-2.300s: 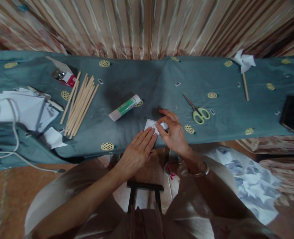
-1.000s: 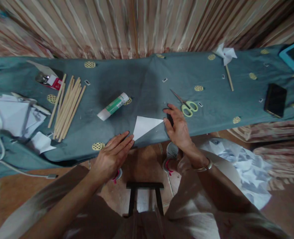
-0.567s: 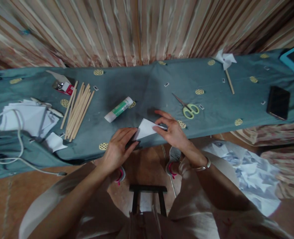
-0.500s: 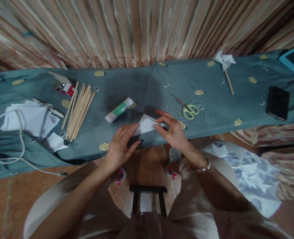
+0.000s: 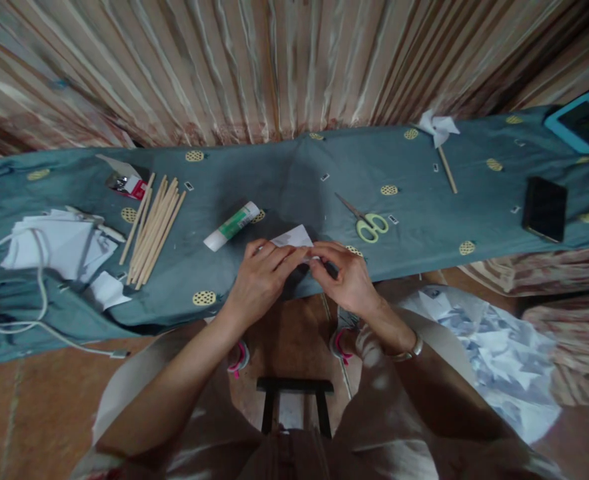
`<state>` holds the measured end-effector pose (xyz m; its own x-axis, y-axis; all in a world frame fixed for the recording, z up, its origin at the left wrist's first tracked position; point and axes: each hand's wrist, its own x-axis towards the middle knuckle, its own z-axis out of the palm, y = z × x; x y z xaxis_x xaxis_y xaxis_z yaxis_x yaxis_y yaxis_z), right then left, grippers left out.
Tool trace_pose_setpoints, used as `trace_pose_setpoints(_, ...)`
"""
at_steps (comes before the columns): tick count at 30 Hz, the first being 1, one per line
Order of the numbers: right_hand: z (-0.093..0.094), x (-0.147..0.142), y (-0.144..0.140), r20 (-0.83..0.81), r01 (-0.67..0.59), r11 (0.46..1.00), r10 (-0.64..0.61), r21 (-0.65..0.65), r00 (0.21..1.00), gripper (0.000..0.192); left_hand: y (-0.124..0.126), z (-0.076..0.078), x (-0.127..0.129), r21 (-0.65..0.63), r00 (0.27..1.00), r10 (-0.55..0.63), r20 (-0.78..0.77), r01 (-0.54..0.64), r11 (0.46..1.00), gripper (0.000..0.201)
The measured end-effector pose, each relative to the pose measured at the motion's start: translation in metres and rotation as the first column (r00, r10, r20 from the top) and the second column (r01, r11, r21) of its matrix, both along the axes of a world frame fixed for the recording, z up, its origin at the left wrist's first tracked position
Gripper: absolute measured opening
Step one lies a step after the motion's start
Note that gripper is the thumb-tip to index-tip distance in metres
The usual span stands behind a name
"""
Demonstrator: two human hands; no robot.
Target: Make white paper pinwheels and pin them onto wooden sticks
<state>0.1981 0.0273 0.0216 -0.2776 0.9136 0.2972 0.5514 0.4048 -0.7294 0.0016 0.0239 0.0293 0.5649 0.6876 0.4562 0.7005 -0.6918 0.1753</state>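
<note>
A small piece of white paper (image 5: 294, 236) is held near the front edge of the cloth-covered table. My left hand (image 5: 262, 273) grips it along its near side, fingers pressed together and partly covering it. My right hand (image 5: 345, 272) pinches the paper's near right corner between thumb and fingers. The fingertips of both hands meet there. A glue stick (image 5: 232, 227) with a green label lies beyond my left hand. To the right of the paper are scissors (image 5: 367, 222) with light green handles, their blades closed or nearly so.
Wooden sticks (image 5: 155, 233), a small red box (image 5: 127, 183), stacked white paper (image 5: 49, 243) and a white cable (image 5: 42, 287) lie on the left. Right are a paper pinwheel (image 5: 438, 127), a black phone (image 5: 545, 208) and a blue-framed tablet (image 5: 584, 122). A plastic bag (image 5: 504, 360) of paper pieces stands below.
My left hand has moved right along the paper and closed on it, close to my right fingertips. The paper has turned, and its far corner now points up and right.
</note>
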Motion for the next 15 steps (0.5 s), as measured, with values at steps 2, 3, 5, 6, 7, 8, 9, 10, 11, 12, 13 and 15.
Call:
trace_pose_setpoints(2, -0.002, 0.008, -0.001, -0.045, 0.036, 0.998, -0.039, -0.054, 0.998, 0.027, 0.004, -0.003, 0.0, 0.036, 1.0, -0.01, -0.006, 0.01, 0.999, 0.026)
trace_pose_setpoints(3, -0.004, 0.012, -0.002, -0.061, 0.054, 0.996, -0.059, -0.077, 0.996, 0.029, 0.005, -0.005, -0.001, 0.049, 1.0, -0.012, -0.012, 0.013, 0.999, 0.024)
trace_pose_setpoints(5, -0.007, 0.018, -0.005, -0.073, 0.081, 0.991, -0.089, -0.102, 0.993, 0.032, 0.007, -0.008, -0.001, 0.056, 0.999, -0.008, -0.034, 0.01, 0.998, 0.023)
trace_pose_setpoints(6, -0.009, 0.019, -0.007, -0.066, 0.085, 0.991, -0.092, -0.104, 0.994, 0.031, 0.007, -0.009, 0.0, 0.049, 0.999, -0.002, -0.05, 0.005, 0.999, 0.023)
trace_pose_setpoints(7, -0.01, 0.02, -0.009, -0.052, 0.081, 0.992, -0.087, -0.1, 0.995, 0.03, 0.006, -0.011, 0.0, 0.042, 0.998, 0.002, -0.065, 0.0, 0.999, 0.022)
trace_pose_setpoints(8, -0.01, 0.021, -0.011, -0.033, 0.073, 0.993, -0.076, -0.091, 0.997, 0.029, 0.004, -0.012, 0.001, 0.033, 0.997, 0.005, -0.079, -0.002, 0.999, 0.021)
trace_pose_setpoints(9, -0.011, 0.022, -0.013, -0.01, 0.062, 0.995, -0.063, -0.079, 0.998, 0.028, 0.003, -0.013, 0.003, 0.025, 0.996, 0.001, -0.092, 0.001, 1.0, 0.019)
trace_pose_setpoints(10, -0.011, 0.022, -0.015, 0.017, 0.05, 0.997, -0.049, -0.065, 0.999, 0.027, 0.0, -0.014, 0.004, 0.018, 0.995, -0.004, -0.103, 0.006, 1.0, 0.018)
trace_pose_setpoints(11, -0.012, 0.023, -0.017, 0.046, 0.04, 0.998, -0.038, -0.047, 0.998, 0.027, -0.002, -0.015, 0.005, 0.014, 0.993, -0.011, -0.114, 0.012, 1.0, 0.017)
trace_pose_setpoints(12, -0.012, 0.024, -0.018, 0.079, 0.032, 0.999, -0.03, -0.025, 0.996, 0.027, -0.004, -0.015, 0.006, 0.012, 0.992, -0.02, -0.122, 0.022, 1.0, 0.017)
trace_pose_setpoints(13, -0.012, 0.026, -0.018, 0.113, 0.027, 1.0, -0.027, 0.002, 0.993, 0.027, -0.005, -0.016, 0.007, 0.013, 0.992, -0.028, -0.126, 0.03, 0.999, 0.017)
trace_pose_setpoints(15, -0.013, 0.03, -0.018, 0.172, 0.009, 0.998, -0.019, 0.061, 0.985, 0.027, -0.008, -0.015, 0.008, 0.021, 0.992, -0.045, -0.117, 0.048, 0.999, 0.019)
